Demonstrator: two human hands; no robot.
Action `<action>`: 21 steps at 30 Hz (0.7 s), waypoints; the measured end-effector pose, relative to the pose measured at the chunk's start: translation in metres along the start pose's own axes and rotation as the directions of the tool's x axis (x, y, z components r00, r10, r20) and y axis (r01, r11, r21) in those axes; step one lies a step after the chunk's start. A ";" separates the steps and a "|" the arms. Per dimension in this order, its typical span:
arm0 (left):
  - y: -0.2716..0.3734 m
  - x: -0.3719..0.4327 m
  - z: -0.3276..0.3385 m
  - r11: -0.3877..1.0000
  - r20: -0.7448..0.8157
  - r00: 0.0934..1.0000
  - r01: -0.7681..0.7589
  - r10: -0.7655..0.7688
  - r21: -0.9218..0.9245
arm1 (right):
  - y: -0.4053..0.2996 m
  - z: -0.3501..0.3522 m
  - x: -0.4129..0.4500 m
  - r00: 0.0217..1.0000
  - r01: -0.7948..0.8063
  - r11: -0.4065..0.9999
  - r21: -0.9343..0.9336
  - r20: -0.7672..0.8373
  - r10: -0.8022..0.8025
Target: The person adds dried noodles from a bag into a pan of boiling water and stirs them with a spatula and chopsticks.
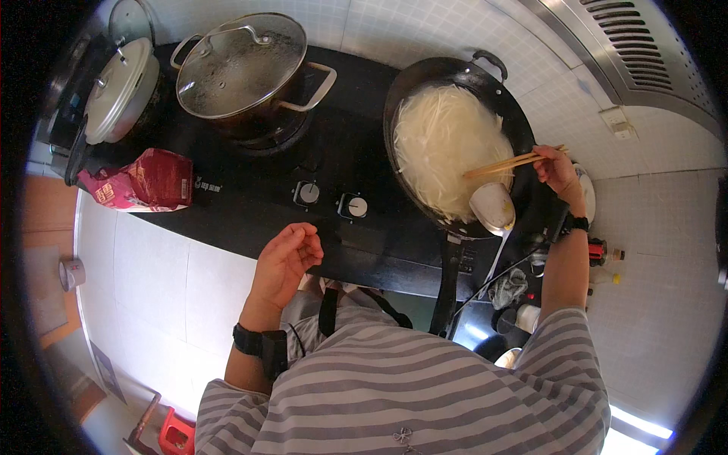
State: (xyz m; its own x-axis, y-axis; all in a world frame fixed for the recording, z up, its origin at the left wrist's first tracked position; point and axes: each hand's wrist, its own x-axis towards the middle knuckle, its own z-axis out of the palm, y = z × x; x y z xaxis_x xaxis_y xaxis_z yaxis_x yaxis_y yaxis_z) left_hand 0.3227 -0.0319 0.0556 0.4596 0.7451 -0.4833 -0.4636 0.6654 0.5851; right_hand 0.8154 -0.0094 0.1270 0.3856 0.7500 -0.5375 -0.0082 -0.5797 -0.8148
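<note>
My right hand [557, 173] grips a pair of wooden chopsticks [500, 165] over the right side of a dark wok [412, 85]. Their tips reach into a heap of pale, thin strips [449, 148], perhaps noodles or shredded vegetable. A metal ladle or turner [492, 208] rests at the wok's near right rim, its handle slanting down towards me. The wok's long black handle [446, 284] points at my body. My left hand [287, 259] hovers before the stove's front edge, fingers loosely curled, with nothing in it.
On the black stove [250, 210] stands a large pot with a steamed glass lid [242, 65]. Left of it are a lidded pale pan [122, 94] and a red food bag [162, 179]. Bottles [603, 252] and a grey cloth [509, 288] lie right; a range hood [631, 51] overhangs.
</note>
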 end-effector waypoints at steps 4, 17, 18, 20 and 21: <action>-0.002 0.000 -0.002 1.000 0.008 1.000 -0.010 0.010 0.003 | 0.000 0.004 0.001 0.998 0.033 0.999 0.017 0.043 -0.033; 0.000 0.004 0.002 0.998 0.082 0.995 0.054 -0.057 0.036 | 0.014 -0.009 -0.077 0.957 0.286 0.904 0.317 -0.132 -0.257; -0.001 0.008 0.004 0.997 0.100 0.992 0.071 -0.076 0.043 | 0.020 -0.012 -0.107 0.922 0.379 0.863 0.335 -0.218 -0.320; 0.000 0.017 0.015 0.984 0.156 0.975 0.144 -0.159 0.102 | 0.051 -0.025 -0.174 0.837 0.522 0.744 0.417 -0.416 -0.354; -0.004 0.024 0.021 0.972 0.173 0.960 0.200 -0.220 0.125 | 0.074 -0.036 -0.211 0.774 0.613 0.670 0.420 -0.490 -0.400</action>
State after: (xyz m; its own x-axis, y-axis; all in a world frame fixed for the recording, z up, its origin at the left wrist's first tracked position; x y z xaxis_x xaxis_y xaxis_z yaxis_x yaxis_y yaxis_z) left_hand 0.3510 -0.0177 0.0558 0.6740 0.5616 -0.4799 -0.2639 0.7898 0.5537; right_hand 0.7664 -0.2222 0.1880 0.7543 0.6563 0.0169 -0.1567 0.2049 -0.9661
